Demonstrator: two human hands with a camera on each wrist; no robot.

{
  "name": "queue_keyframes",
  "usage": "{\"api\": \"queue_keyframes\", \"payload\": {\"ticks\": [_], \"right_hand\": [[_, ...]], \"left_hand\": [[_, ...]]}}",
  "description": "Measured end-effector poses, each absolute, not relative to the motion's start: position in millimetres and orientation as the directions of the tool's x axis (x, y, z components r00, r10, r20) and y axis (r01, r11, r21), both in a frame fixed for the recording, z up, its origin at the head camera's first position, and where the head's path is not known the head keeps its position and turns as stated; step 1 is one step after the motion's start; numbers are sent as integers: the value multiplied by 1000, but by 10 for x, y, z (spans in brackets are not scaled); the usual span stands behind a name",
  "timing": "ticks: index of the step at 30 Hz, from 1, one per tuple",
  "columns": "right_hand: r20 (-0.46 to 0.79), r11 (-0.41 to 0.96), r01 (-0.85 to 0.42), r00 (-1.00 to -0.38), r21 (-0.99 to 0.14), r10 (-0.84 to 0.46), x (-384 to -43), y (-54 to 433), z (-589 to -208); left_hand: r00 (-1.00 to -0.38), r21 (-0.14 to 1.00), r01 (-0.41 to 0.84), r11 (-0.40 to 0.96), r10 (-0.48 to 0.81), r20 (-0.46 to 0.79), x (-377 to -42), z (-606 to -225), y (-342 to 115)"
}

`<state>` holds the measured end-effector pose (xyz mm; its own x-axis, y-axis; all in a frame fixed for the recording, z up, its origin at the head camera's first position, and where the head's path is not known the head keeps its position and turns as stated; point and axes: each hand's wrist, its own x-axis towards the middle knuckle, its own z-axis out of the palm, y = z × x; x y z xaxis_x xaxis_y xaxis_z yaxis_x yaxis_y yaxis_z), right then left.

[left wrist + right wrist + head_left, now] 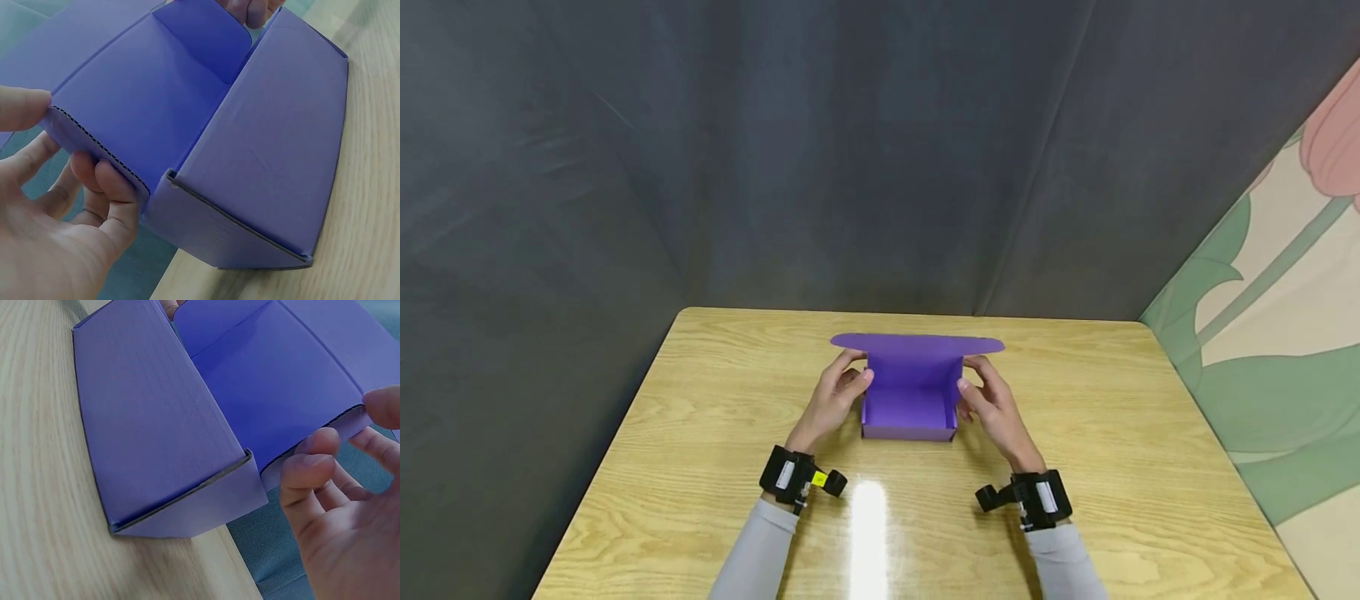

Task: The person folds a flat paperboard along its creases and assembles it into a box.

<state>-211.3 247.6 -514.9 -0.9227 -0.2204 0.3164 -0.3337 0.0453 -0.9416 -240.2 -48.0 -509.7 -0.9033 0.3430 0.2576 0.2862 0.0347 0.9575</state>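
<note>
A purple cardboard box (908, 434) stands on the wooden table, its front wall towards me and its lid (913, 367) raised at the back. Along the top of the lid a long front flap (917, 342) sticks out past both sides. My left hand (833, 402) holds the lid's left side flap (94, 147), thumb at the corner and fingers bent against the outside. On the opposite side my right hand (997, 410) grips the right side flap (344, 425) between thumb and curled fingers. Both wrist views show the corrugated edges of these flaps.
The wooden table (700, 467) spreads around the box, with a bright light reflection in front of it. A dark curtain (865, 167) hangs behind and to the left. Flower-patterned cloth (1285, 333) lies along the right side. Each wrist wears a black camera mount (790, 475).
</note>
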Motion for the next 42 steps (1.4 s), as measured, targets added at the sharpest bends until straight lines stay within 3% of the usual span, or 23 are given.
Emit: {"api": "queue_keyframes", "payload": {"ticks": [15, 30, 37, 42], "right_hand": [[268, 56, -287, -937, -956, -223, -2090, 2528, -5166], [198, 123, -226, -958, -966, -206, -2086, 2597, -5128], [275, 112, -309, -930, -945, -246, -2118, 2624, -5169], [318, 91, -355, -906, -930, -278, -2135, 2625, -5183]], "left_hand": [[-919, 973, 230, -11, 327, 220, -2393, -5126, -499], [-897, 965, 262, -27, 362, 254, -2431, -5150, -502], [-844, 929, 363, -65, 400, 358, -2473, -5196, -511], [-836, 930, 358, -89, 413, 361, -2463, -5213, -523]]}}
